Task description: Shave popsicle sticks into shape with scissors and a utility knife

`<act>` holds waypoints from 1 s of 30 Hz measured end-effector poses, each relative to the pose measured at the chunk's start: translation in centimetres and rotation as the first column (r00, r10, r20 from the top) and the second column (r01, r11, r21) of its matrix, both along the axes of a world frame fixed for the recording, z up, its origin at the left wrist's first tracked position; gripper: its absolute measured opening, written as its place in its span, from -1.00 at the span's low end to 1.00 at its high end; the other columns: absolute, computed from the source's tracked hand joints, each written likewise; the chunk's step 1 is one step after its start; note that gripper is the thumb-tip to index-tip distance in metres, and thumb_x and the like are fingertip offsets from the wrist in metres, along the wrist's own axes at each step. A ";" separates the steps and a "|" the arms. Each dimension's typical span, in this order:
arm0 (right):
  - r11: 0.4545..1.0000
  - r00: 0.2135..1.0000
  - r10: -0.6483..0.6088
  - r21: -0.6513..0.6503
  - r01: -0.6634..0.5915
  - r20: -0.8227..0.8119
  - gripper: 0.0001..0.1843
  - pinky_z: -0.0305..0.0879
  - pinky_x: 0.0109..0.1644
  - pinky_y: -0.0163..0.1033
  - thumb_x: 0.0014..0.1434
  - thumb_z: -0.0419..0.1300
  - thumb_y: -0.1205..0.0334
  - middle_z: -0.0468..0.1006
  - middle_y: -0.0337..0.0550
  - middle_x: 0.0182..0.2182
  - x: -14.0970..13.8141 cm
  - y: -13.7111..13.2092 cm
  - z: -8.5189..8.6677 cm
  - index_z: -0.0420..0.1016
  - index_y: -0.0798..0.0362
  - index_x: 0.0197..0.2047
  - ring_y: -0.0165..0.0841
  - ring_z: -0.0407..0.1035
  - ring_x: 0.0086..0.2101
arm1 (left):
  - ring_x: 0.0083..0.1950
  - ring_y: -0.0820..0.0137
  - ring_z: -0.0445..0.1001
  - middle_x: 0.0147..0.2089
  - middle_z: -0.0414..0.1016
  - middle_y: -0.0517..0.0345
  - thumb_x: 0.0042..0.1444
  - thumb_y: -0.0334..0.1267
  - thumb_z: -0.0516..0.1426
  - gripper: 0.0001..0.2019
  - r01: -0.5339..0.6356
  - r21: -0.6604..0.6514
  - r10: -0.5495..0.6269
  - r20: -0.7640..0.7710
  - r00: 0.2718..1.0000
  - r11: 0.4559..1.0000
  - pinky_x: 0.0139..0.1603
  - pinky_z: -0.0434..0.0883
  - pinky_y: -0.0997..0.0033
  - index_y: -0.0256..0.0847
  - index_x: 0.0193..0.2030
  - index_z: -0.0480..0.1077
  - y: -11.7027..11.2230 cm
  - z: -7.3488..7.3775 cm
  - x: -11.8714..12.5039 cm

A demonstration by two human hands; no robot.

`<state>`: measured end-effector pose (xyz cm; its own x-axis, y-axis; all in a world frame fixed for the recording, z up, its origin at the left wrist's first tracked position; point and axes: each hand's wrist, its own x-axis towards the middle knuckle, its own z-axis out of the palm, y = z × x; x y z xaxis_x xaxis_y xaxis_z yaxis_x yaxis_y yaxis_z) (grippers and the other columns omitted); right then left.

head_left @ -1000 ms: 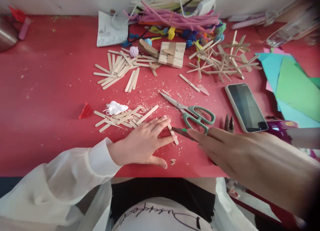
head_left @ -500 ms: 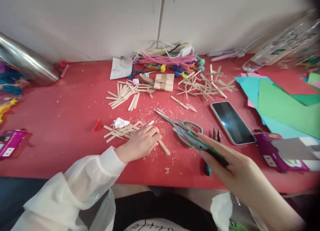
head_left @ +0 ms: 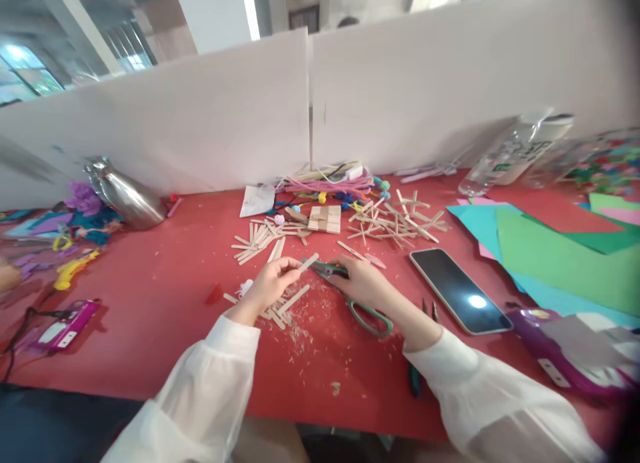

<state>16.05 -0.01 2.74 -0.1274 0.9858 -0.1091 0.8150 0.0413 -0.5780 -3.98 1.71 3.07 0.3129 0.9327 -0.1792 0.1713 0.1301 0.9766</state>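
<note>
My left hand is closed in a pinch on a wooden craft stick, lifted a little above the red table. My right hand lies over the green-handled scissors, fingers curled on them near the blades, which point at the stick. A small heap of cut sticks and wood shavings lies under and in front of my left hand. Both arms wear white sleeves.
More sticks, a glued stick block, crossed stick stars and pipe cleaners lie behind. A phone and coloured paper are at right, a steel bottle and pink glue gun at left. White dividers back the table.
The view tilted up and pulled back. My left hand lifted a stick off the table. My right hand put down a thin cutter and came forward onto the scissors.
</note>
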 end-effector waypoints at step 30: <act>0.958 0.937 0.037 0.280 0.066 -0.347 -0.70 0.42 -0.32 -0.30 0.08 0.11 0.10 0.60 -0.21 -0.32 1.2 -3.0 -1.1 0.47 0.01 -0.14 -0.34 0.48 -0.35 | -0.25 0.33 0.56 -0.35 0.49 0.08 0.04 -0.20 0.16 -0.79 -0.290 0.034 0.265 0.318 0.911 0.956 -0.19 0.45 0.36 -0.27 -0.28 0.26 -0.4 -3.3 3.0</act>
<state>17.25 -3.05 1.61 -0.0913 0.9705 0.2230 0.5685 0.2347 -0.7885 -1.01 1.29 -0.23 0.0673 0.9970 -0.0388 -0.1696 0.0498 0.9843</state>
